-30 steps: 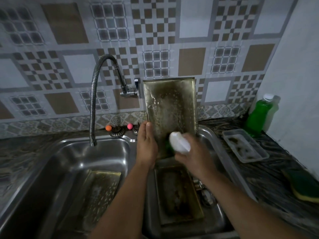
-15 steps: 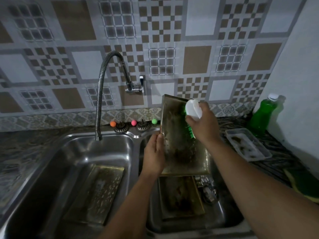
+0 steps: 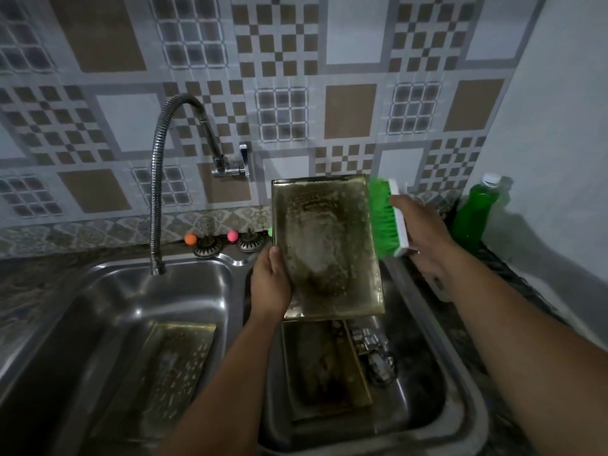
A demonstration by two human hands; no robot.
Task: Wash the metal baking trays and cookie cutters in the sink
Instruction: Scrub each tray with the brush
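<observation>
Left of the upright held tray (image 3: 325,248), the basin under the faucet (image 3: 158,205) lies open; another tray (image 3: 324,366) and cutters (image 3: 375,353) crowd below it.

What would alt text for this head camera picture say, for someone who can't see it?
Over a double sink, the left hand holds a soapy metal baking tray upright while the right hand grips a green-bristled brush beside it. More trays lie in both basins.

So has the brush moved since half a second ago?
Yes. The brush in the right hand has swung right, off the held tray; it was on the tray's face and now lies past its right edge, toward the green bottle.
</observation>
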